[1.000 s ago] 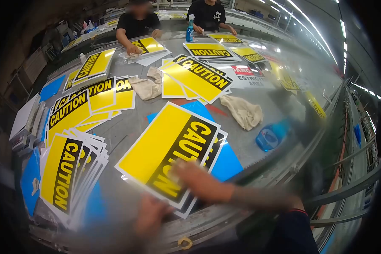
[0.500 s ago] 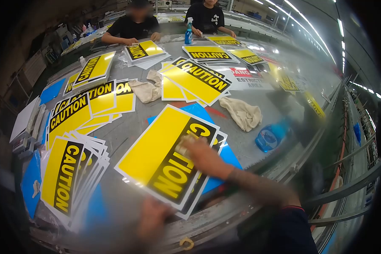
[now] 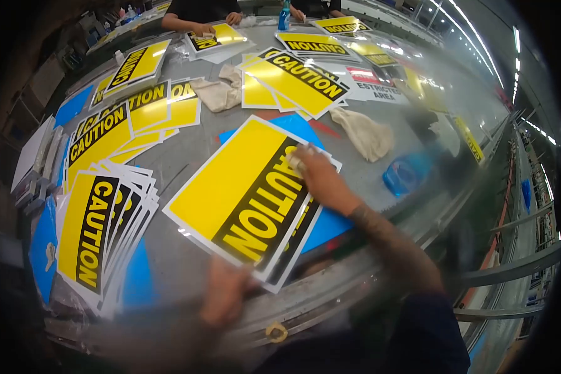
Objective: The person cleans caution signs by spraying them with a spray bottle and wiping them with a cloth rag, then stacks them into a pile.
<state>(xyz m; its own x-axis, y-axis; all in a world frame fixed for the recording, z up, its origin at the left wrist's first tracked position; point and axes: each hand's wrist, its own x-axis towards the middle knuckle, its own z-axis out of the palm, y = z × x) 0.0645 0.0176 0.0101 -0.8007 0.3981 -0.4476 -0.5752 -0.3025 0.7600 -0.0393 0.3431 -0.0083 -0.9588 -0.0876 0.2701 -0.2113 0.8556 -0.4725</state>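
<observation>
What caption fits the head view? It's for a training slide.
Right hand wipes a yellow CAUTION sign with a cloth; left hand steadies its near edge.

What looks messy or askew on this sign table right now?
The blue spray bottle lies on its side near the table's right edge. The stack of yellow and black caution signs at left is fanned out unevenly. A crumpled beige cloth lies loose.

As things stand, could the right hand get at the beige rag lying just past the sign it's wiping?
Probably yes. The right hand rests at the far end of the CAUTION sign, and only bare table lies between it and the beige rag.
</observation>
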